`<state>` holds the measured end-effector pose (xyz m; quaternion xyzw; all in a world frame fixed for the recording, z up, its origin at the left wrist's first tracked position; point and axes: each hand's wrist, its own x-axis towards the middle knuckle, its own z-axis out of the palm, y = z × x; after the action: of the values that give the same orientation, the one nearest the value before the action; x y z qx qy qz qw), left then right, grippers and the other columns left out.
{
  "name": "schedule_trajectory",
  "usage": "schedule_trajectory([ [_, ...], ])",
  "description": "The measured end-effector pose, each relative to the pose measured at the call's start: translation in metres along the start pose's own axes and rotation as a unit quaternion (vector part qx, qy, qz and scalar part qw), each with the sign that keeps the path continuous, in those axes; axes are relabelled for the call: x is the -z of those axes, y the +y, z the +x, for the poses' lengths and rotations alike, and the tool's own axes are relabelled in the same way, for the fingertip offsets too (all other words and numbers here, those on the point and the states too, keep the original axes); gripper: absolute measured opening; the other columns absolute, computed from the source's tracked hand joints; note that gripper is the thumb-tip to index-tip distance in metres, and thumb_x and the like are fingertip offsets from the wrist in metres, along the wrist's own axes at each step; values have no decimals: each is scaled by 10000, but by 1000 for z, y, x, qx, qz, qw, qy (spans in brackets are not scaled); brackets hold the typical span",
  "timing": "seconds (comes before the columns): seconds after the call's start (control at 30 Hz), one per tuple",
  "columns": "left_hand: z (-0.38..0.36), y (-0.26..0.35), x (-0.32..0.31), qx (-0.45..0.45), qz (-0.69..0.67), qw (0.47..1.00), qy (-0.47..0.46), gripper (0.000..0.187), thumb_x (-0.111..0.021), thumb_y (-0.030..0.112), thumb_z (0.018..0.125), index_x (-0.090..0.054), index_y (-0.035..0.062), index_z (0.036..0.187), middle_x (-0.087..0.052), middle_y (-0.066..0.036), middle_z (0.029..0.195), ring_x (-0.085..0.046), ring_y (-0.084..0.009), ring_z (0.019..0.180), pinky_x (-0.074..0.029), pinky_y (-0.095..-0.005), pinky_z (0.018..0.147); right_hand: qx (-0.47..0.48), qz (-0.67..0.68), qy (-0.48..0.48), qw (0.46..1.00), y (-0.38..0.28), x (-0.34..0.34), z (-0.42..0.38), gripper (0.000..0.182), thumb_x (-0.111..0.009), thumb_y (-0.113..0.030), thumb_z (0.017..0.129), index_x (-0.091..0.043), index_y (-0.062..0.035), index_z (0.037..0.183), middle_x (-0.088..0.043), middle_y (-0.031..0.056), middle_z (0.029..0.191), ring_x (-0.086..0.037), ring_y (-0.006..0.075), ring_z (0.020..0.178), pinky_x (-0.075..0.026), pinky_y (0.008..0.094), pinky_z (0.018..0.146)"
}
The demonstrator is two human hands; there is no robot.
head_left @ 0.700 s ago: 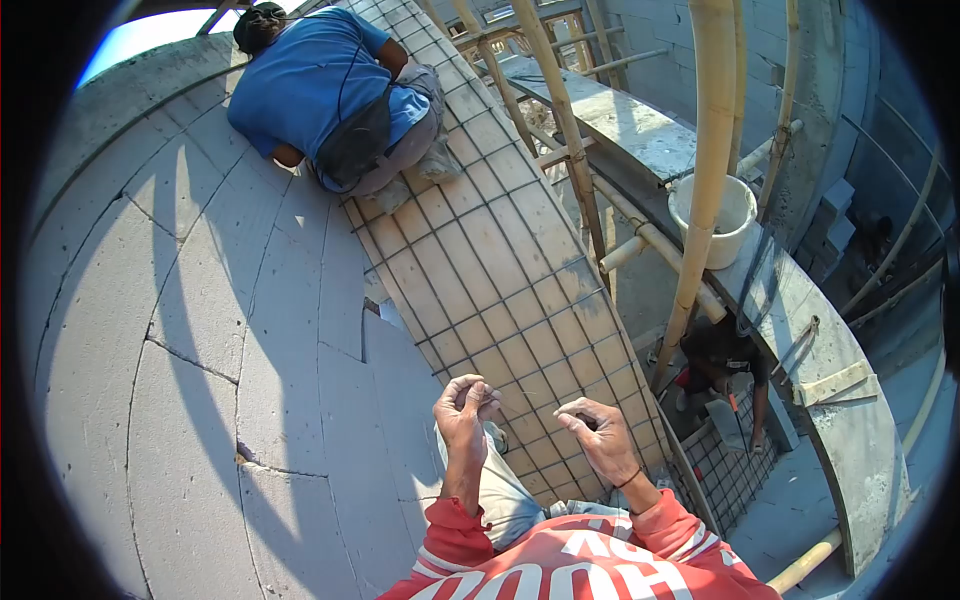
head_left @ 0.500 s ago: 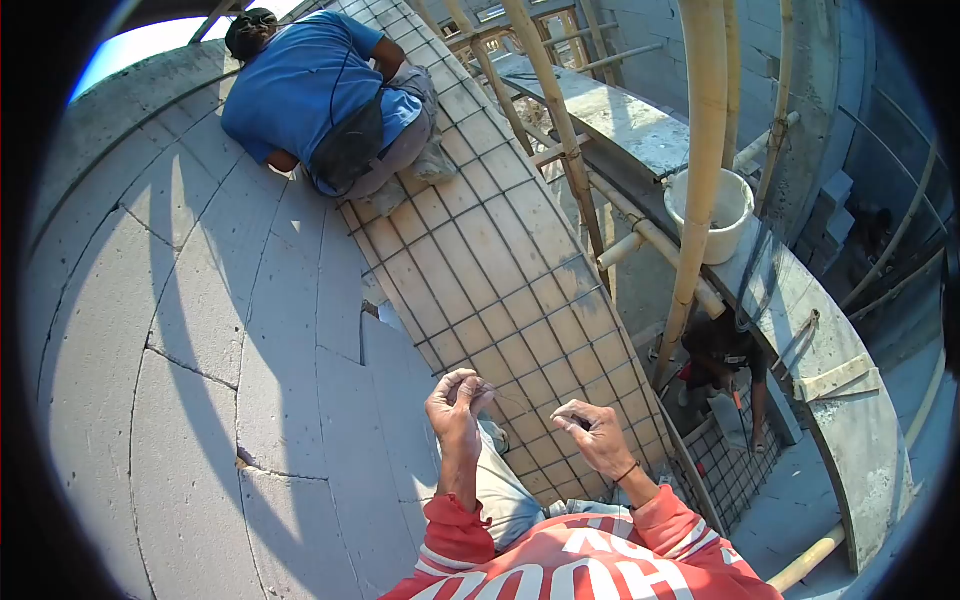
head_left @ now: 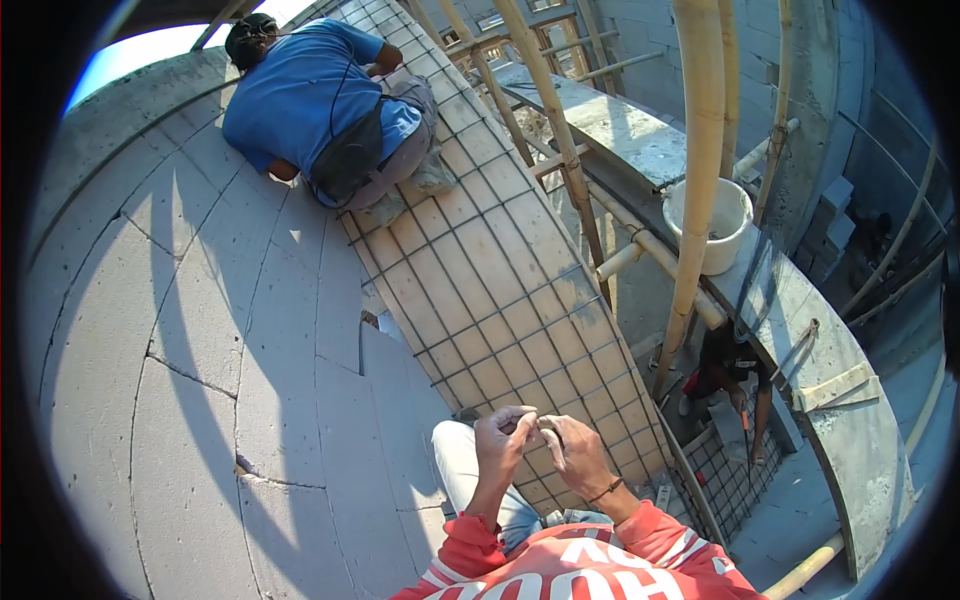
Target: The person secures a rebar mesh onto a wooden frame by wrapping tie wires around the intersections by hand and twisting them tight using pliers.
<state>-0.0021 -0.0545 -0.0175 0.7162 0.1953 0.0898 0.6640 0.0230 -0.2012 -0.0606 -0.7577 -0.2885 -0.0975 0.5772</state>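
My left hand (head_left: 500, 442) is closed in a pinch, with thumb and forefinger together. Beside it, almost touching at the fingertips, my right hand (head_left: 580, 458) is pinched too. A thin wire seems to run between the fingers; it is too fine to follow now and mostly hidden by them. Both hands hover over the near part of a steel rebar mesh (head_left: 487, 317), which lies on pale formwork boards (head_left: 510, 290). My bent knee (head_left: 455, 450) is just left of my left hand.
Ahead, a person in a blue shirt (head_left: 300, 100) crouches on the mesh. Pale block paving (head_left: 195, 400) spreads left. Bamboo poles (head_left: 703, 130), a white bucket (head_left: 730, 245) and a curved concrete ledge (head_left: 850, 440) stand right. Below, another person (head_left: 730, 365) holds an orange-handled tool.
My hands have come together from apart, the left moving right and both slightly down. The wire stretched between them earlier is now bunched at the fingertips. My knee shows more at the left.
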Motion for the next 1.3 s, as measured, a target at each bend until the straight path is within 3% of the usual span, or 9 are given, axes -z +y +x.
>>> schedule_trajectory([
  [0.13,4,0,6,23,-55,997,-55,171,-678,58,932,-712,-62,1048,-714,-61,797,-637,-89,669,-501,-220,605,-91,90,-15,992,-4,-4,-6,184,-582,-101,964,-633,33,1080,-699,205,912,-677,418,831,-540,454,743],
  [0.2,7,0,8,20,-47,993,-104,233,-686,93,949,-699,-73,1111,-716,-73,890,-643,-105,771,-495,-232,678,-96,141,11,985,-5,0,1,186,-543,-131,1016,-638,27,1040,-649,108,757,-635,292,659,-497,368,619],
  [0.27,3,-3,6,-19,-133,979,-151,278,-675,125,975,-682,-78,1165,-695,-89,1058,-630,-130,916,-481,-251,771,-293,459,-87,834,-7,10,1,259,-481,-192,1074,-628,16,1023,-475,-25,695,-398,90,579,-357,258,547],
  [0.3,9,-8,9,-42,-118,975,-186,357,-663,201,990,-655,-70,1222,-657,-102,1183,-615,-167,1022,-485,-292,871,-292,471,-83,828,-13,12,3,299,-468,-237,1087,-626,-3,992,-356,-87,685,-302,45,583,-292,226,533],
  [0.4,3,-20,-1,-3,-278,945,-172,411,-653,258,992,-635,-58,1254,-660,-100,1147,-629,-188,1009,-513,-320,890,-300,555,-116,768,-14,18,9,290,-478,-240,1081,-620,-10,976,-361,-78,659,-318,53,576,-301,232,534],
  [0.67,1,-25,-19,41,-313,947,-59,344,-631,309,1002,-653,-4,1141,-654,-43,968,-594,-101,802,-501,-227,672,-289,489,-93,818,-3,1,3,259,-531,-242,1059,-617,-27,945,-456,-44,686,-389,56,588,-358,226,549],
  [0.83,9,-16,-13,-19,-317,948,-11,323,-670,288,980,-677,-21,1074,-653,-21,920,-595,-88,858,-493,-229,799,-350,424,-75,832,-22,9,9,181,-637,-189,1005,-651,-10,987,-626,6,806,-590,71,677,-459,211,569],
  [1.23,-8,-77,-3,41,-497,866,-19,240,-622,213,1013,-667,-21,992,-572,-15,806,-503,-106,756,-420,-235,712,-402,311,-118,853,1,-18,-21,166,-642,-142,995,-658,-21,883,-566,-20,693,-500,36,555,-379,202,452],
  [1.3,-13,-76,-6,-23,-274,960,48,244,-625,215,1011,-670,-19,964,-567,-12,802,-487,-99,754,-403,-236,707,-430,297,-91,848,4,-25,-20,162,-641,-130,989,-649,-21,869,-542,-28,683,-479,38,548,-384,213,455],
])
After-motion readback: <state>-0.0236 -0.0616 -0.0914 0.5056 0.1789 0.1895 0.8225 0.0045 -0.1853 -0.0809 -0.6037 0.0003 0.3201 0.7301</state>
